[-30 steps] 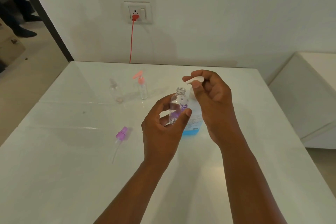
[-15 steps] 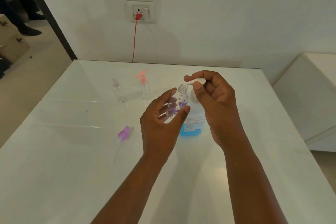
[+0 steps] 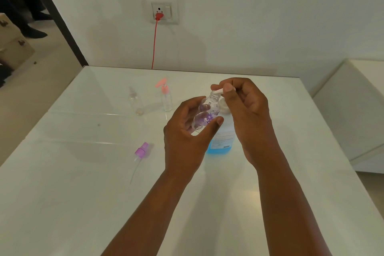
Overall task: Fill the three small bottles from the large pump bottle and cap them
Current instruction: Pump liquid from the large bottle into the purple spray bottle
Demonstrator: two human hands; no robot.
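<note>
My left hand (image 3: 187, 133) holds an uncapped small clear bottle with purple flowers (image 3: 205, 116), tilted, its mouth just under the white pump nozzle. My right hand (image 3: 247, 114) is closed over the pump head (image 3: 218, 90) of the large bottle of blue liquid (image 3: 221, 143), which stands on the white table (image 3: 83, 193) mostly hidden behind both hands. A purple spray cap with its dip tube (image 3: 141, 151) lies loose on the table to the left. Farther back stand a small clear bottle with a clear cap (image 3: 136, 101) and a small bottle with a pink pump cap (image 3: 166, 97).
A red cord (image 3: 154, 43) hangs from a wall socket (image 3: 161, 10) behind the table's far edge. A white cabinet (image 3: 353, 110) stands to the right of the table. At the upper left a doorway shows a person's legs and a box on the floor.
My left hand has tilted the flowered bottle and lifted its mouth up under the nozzle. My right hand has stayed on the pump head.
</note>
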